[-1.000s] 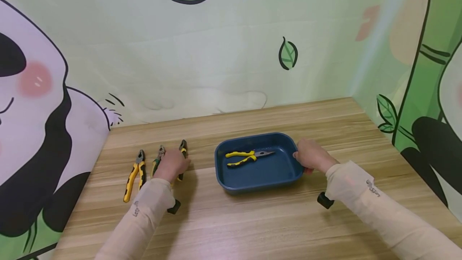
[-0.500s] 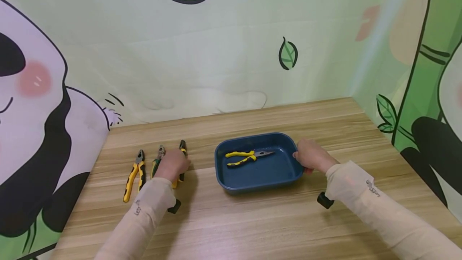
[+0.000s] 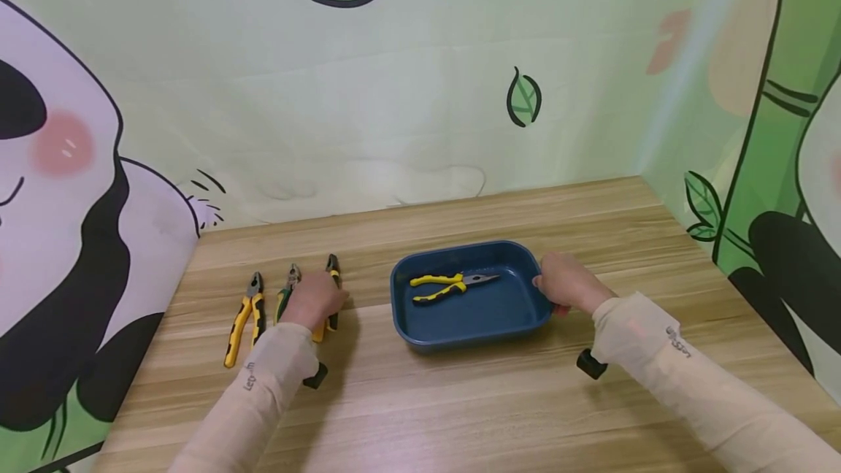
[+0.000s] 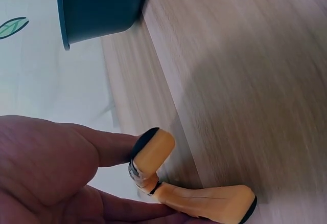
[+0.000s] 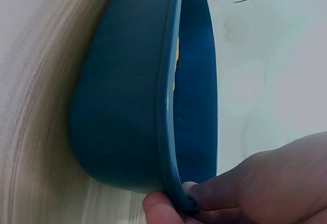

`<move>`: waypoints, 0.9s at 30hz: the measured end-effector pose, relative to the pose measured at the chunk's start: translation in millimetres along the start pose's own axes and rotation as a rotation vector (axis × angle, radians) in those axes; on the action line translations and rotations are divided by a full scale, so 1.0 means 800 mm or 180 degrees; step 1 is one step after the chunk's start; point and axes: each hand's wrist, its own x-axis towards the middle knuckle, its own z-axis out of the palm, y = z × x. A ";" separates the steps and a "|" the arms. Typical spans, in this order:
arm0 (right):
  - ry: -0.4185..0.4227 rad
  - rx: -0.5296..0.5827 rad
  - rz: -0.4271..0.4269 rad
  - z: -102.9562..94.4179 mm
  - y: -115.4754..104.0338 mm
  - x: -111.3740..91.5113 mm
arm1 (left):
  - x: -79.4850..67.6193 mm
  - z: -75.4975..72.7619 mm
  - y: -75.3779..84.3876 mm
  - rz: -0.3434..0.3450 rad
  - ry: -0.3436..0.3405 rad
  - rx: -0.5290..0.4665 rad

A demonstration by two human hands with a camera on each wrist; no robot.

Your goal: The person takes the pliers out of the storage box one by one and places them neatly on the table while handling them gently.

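Observation:
In the head view my left hand [image 3: 317,299] is over the rightmost yellow-and-black pliers [image 3: 333,266], gripping them between thumb and fingers. Their handle ends [image 4: 225,202] spread apart in the left wrist view, thumb against one and fingers along the other. My right hand [image 3: 570,283] pinches the right rim of a dark blue tray [image 3: 486,320], the thumb inside and fingers outside, as the right wrist view shows. Inside the tray lie yellow-and-black needle-nose pliers [image 3: 458,287], pointing right.
Left of my left hand lie green-handled pliers [image 3: 293,276], partly covered by it. Farther left, another pair of yellow-and-black pliers [image 3: 255,290] lies on the wooden table [image 3: 420,414]. A printed cloth wall [image 3: 420,130] rises behind the table's back edge.
The handles of the pliers under my left hand have shifted slightly, and more of a yellow handle end shows below the hand. The right hand and tray have stayed put.

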 end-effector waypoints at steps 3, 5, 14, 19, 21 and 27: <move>0.0005 -0.0004 -0.0013 0.000 0.000 0.000 | 0.001 -0.001 -0.002 0.0037 -0.0008 0.0006; 0.0003 0.0000 -0.0020 0.000 0.000 0.000 | 0.002 -0.002 -0.003 0.0064 0.0005 0.0040; 0.0008 0.0036 -0.0035 -0.001 -0.001 -0.001 | -0.003 0.002 0.000 0.0225 0.0110 0.0065; 0.0019 0.0030 -0.0027 0.000 -0.001 -0.001 | -0.006 0.005 0.000 0.0328 0.0168 0.0078; 0.0018 0.0033 -0.0008 0.000 -0.001 0.000 | -0.006 0.007 -0.001 0.0301 0.0187 0.0036; 0.0014 0.0050 0.0039 0.000 -0.001 0.000 | -0.005 0.013 -0.001 0.0216 0.0229 0.0004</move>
